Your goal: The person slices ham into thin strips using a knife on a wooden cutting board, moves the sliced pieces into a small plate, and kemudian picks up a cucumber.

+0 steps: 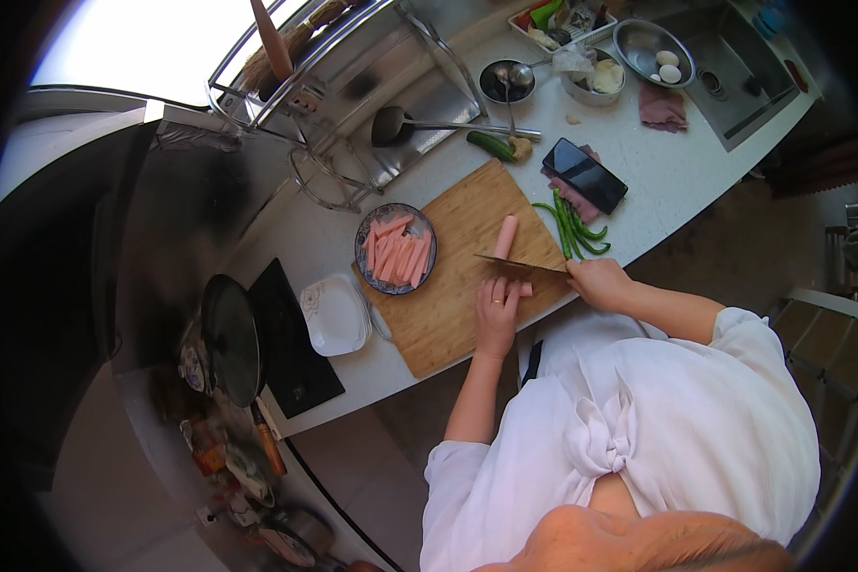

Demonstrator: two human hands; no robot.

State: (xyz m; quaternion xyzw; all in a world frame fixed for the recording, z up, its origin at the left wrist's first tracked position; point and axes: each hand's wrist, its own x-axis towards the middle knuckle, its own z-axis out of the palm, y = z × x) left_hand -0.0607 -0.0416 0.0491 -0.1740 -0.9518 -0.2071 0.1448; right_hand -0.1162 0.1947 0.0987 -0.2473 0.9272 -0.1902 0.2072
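My right hand [602, 284] grips the handle of a kitchen knife [525, 264]. Its blade lies across the wooden cutting board [440, 322], with the edge hard to make out. Just beyond the blade is a long pink sausage piece [505, 237]. On the near side, the curled fingers of my left hand [497, 314] hold a shorter sausage piece [526, 289], which is partly hidden under them. A patterned plate [432, 254] of pink sausage strips [399, 250] sits at the board's left edge.
Green chilies [572, 227] and a smartphone [585, 175] on a cloth lie right of the board. A cucumber [491, 146], ginger [521, 149] and a wok spatula [415, 125] lie behind. White dishes [334, 314] are stacked left, near a frying pan [232, 339]. Eggs [670, 74] rest in a metal bowl [633, 53] by the sink [740, 118].
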